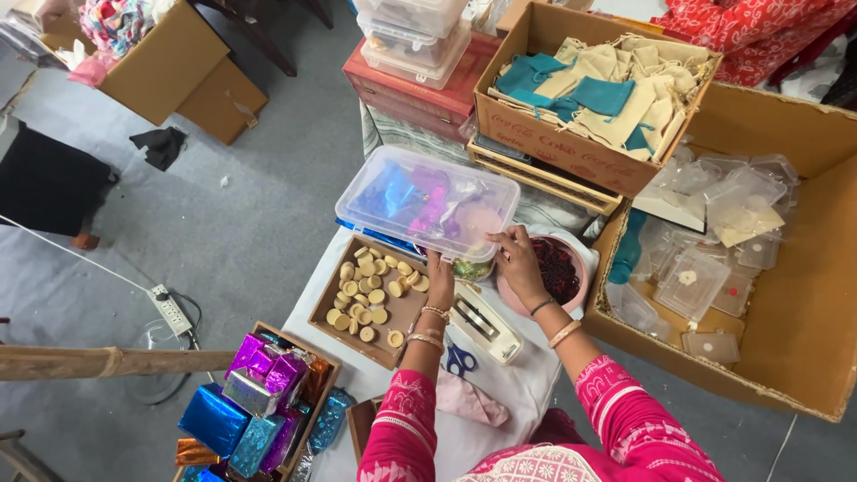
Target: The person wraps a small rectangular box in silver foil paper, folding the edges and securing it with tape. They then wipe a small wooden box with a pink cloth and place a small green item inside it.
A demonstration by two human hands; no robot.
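Down at the white cloth-covered table (527, 379), both hands meet a clear rectangular plastic box with a snap-on lid (427, 200), its smooth cloudy walls showing crumpled shiny foil in blue, purple and pink inside. It sits tilted over the far edge of a shallow brown cardboard tray (386, 340) and a round pink bowl (516, 299). Her left hand (439, 272) rests with fingers curled against the box's near underside, while the right hand (518, 259) pinches the near rim with narrowly bent fingers; whether either hand truly bears the box's weight is hard to tell. The tray holds many small pale yellow discs (368, 295), flat and matte, scattered loosely. The bowl holds a dark red, grainy mass, partly hidden by the right wrist. Something green and glossy (470, 268) peeks from beneath the box, too covered to identify. Blue-handled scissors (459, 359) lie by the left forearm, beside a cream rectangular device with a metal slot (482, 323). A low wooden crate (314, 354) at the near left is packed with small cube parcels wrapped in crinkly metallic purple, blue and copper foil (259, 393). A large corrugated carton (786, 357) at the right contains thin clear plastic cases (705, 268), heaped and overlapping. Another carton (544, 134) beyond holds beige and teal cloth pouches (598, 85), soft and rumpled
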